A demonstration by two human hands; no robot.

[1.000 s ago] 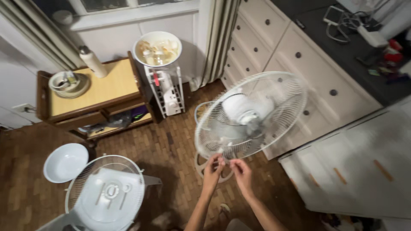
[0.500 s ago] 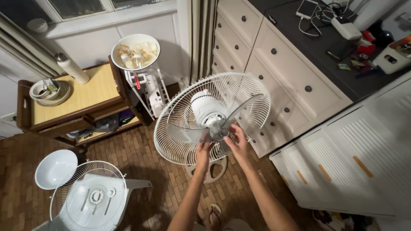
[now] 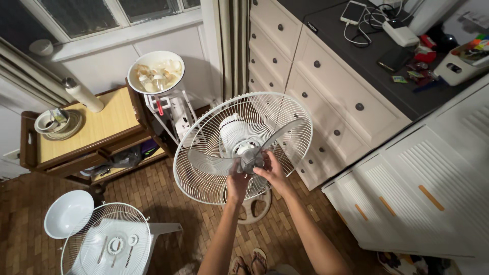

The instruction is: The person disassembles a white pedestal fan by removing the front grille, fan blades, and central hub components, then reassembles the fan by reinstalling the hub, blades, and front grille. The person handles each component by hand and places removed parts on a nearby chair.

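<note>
Fan [image 3: 243,147], white, pedestal type, stands on the brick-pattern floor [image 3: 168,203] right in front of the person, front guard off, grey blades [image 3: 285,133] exposed inside the rear wire cage [image 3: 204,168]. Both hands meet at the grey hub cap [image 3: 251,159] in the centre of the blades. Left hand [image 3: 237,182] comes from below, fingers curled up onto the underside of the cap, looks like a pinch on it. Right hand [image 3: 271,170] sits just beside, fingers wrapped on the cap's right side, partly closed; exact finger contact is hard to read, the cap is small. Judgement: the step is working the centre cap on the blade hub; to do it well, hold one blade or the hub steady with one hand so it can't spin, turn the cap with the other, keep fingers off the cage wires, and keep the fan head from tipping on its round base [image 3: 254,206]. Near the feet, bottom left, lies the detached front grille [image 3: 107,247] on a white stand, with a white bowl [image 3: 67,214] touching its upper left edge. Farther back, a wooden side surface [image 3: 86,130] carries a bottle and a dish. A basin [image 3: 156,71] of pale scraps sits on a wire rack by the window. To the right, a white drawer unit [image 3: 326,97] with a dark top holds a phone [image 3: 352,12] and cables.
</note>
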